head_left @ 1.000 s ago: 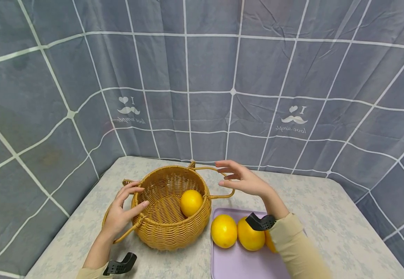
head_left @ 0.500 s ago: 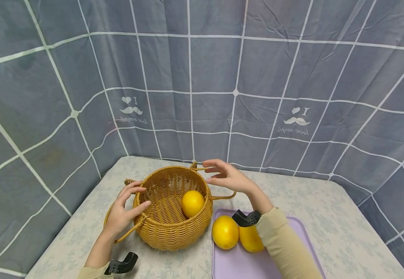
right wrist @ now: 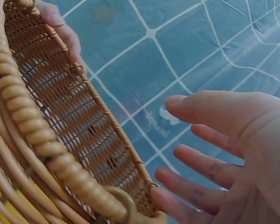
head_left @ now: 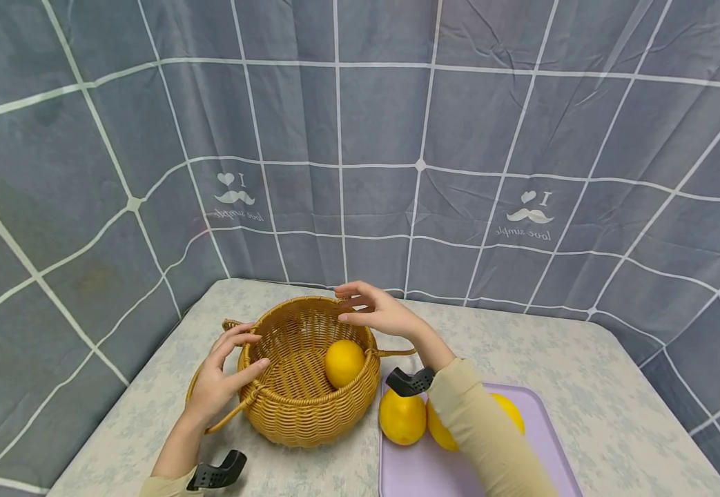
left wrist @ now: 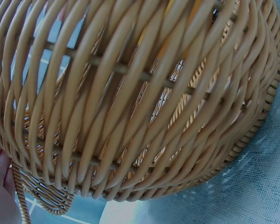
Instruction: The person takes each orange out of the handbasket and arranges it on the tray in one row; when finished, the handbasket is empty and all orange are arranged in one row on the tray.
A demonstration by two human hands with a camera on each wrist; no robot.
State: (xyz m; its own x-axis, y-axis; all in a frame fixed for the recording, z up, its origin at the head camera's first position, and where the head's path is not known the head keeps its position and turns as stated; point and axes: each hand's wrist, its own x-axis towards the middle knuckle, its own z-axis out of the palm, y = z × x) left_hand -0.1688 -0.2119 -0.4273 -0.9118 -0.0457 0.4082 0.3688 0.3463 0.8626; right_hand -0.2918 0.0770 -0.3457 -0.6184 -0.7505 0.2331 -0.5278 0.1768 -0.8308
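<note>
A round wicker basket (head_left: 310, 421) stands on the table with one yellow orange (head_left: 344, 364) inside, against its right wall. My left hand (head_left: 218, 376) holds the basket's left rim, its thumb and fingertips over the edge; the left handle (head_left: 226, 420) hangs folded outward around that wrist. Over the far right rim is my right hand (head_left: 378, 314), fingers spread and slightly bent, nothing between them. In the right wrist view the right hand (right wrist: 224, 163) has its lower fingers close to the rim; whether they touch cannot be told. The right handle (head_left: 397, 353) is folded outward below it.
A lilac tray (head_left: 540, 435) lies to the right of the basket. On it are several oranges (head_left: 402, 417), partly covered by the right forearm and its black wrist mount (head_left: 409, 382). A grey checked curtain (head_left: 372, 200) hangs behind the pale patterned table (head_left: 310, 476).
My right hand has moved left from beside the right handle to over the basket's far right rim. The right forearm has swept left across the tray. My left hand stays on the rim.
</note>
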